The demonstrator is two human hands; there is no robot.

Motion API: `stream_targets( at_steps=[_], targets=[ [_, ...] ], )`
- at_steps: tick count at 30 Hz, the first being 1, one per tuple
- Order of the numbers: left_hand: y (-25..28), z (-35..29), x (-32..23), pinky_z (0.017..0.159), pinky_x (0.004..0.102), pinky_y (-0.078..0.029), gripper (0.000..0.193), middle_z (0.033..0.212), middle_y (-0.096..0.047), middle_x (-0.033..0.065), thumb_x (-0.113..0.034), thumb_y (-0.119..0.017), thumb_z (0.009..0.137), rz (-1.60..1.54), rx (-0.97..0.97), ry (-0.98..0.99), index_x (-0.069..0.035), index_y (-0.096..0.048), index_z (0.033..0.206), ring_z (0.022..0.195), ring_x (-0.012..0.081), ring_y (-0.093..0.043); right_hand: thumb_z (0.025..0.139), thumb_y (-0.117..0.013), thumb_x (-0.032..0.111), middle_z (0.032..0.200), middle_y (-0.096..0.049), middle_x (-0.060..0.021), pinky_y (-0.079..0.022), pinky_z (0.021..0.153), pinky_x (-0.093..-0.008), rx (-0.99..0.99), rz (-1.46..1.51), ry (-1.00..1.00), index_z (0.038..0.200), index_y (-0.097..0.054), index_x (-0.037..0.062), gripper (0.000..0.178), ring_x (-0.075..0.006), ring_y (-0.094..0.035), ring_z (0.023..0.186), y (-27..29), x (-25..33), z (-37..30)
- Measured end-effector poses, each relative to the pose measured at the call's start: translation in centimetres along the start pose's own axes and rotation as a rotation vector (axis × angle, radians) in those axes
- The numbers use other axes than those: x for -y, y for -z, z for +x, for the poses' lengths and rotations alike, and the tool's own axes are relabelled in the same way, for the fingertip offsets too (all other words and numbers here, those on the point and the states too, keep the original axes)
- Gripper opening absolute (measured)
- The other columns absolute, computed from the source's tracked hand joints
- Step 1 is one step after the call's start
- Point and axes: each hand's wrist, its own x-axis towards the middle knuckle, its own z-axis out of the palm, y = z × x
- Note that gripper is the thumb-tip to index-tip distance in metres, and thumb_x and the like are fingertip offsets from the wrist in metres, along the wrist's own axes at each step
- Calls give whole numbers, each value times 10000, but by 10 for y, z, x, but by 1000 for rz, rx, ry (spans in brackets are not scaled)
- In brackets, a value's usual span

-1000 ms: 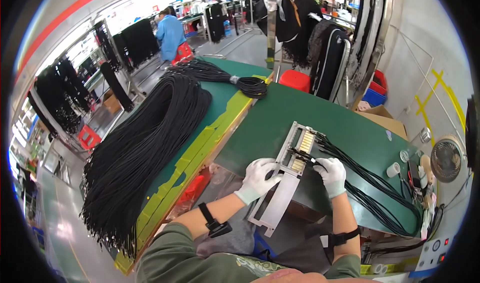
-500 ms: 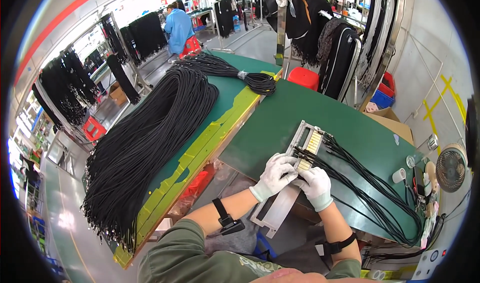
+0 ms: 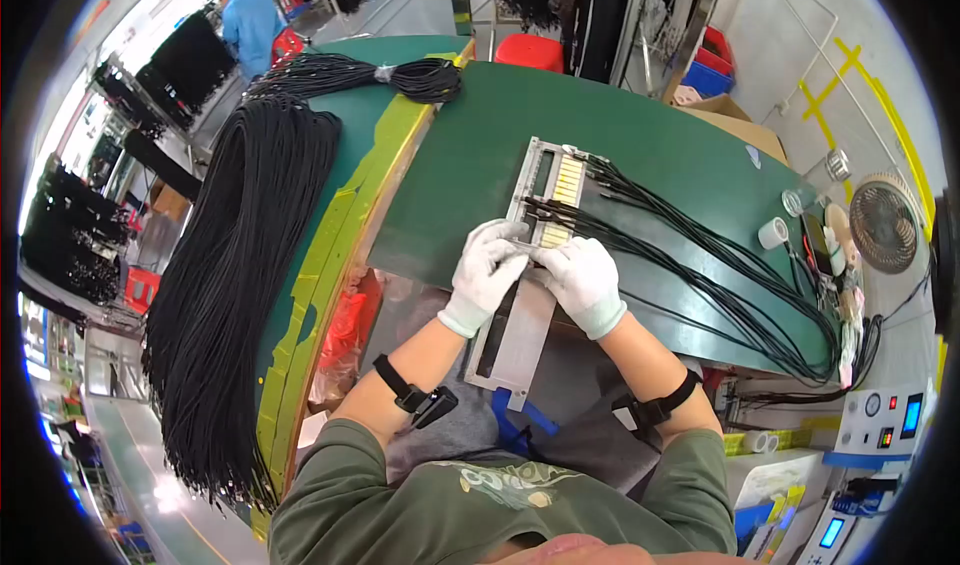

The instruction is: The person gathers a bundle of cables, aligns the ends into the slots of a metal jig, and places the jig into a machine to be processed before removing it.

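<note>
My gloved left hand (image 3: 487, 277) pinches with its fingertips at the near part of a long metal fixture (image 3: 518, 350). Opposite it, my gloved right hand (image 3: 582, 283) is closed too, its fingertips almost touching the left's. A small thin piece between them is too small to name. One black cable (image 3: 690, 327) runs into the right hand from the right. Just beyond the fingers, the fixture bears a row of pale yellow blocks (image 3: 566, 187). Several black cables (image 3: 650, 247) have their ends laid across it and trail off right.
Left of me, a thick bundle of black cables (image 3: 245, 225) lies on another green table with a yellow-taped edge (image 3: 330, 235). At the right stand a white tape roll (image 3: 773, 232), a glass jar (image 3: 795, 202) and a fan (image 3: 885, 227). A red stool (image 3: 530, 52) stands beyond the table.
The view has tilted down and turned right, so the scene sits further left and higher. My hands remain at the fixture's near part, now a little apart, with fingertips meeting over it.
</note>
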Motion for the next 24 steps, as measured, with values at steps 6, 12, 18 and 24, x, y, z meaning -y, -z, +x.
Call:
stream_targets(
  at_steps=[6,12,18,24],
  targets=[
    [9,-4,4,1053,400,-411,74,1230,-659,168,-88,-674,852,49,-107,148,-17,-696,844,1232,312,-542,803,-721,185,799,-665,-87,-484,727,-393,13,290,-183,876,-708,83,126,-303,-613,802,3,-38,-19],
    [10,0,7,1051,416,-413,123,1205,-670,158,-137,-666,884,320,-189,-20,-25,-705,918,1198,313,-568,804,-714,177,798,-673,-75,-482,727,-399,50,314,-222,847,-718,93,94,-293,-613,807,-1,-37,-14],
    [7,2,13,1060,443,-406,203,1131,-695,123,-171,-639,908,361,-112,50,-54,-701,1063,1112,294,-621,784,-736,189,795,-650,-48,-459,759,-392,0,-50,-158,840,-722,135,79,-265,-597,847,-3,-46,-8],
    [2,-1,18,1068,466,-398,250,1106,-701,101,-180,-638,907,435,-113,15,-81,-692,1130,1091,286,-631,777,-743,197,802,-639,-31,-446,767,-388,36,-106,-152,838,-720,156,77,-256,-587,860,-6,-53,-9]
  ],
)
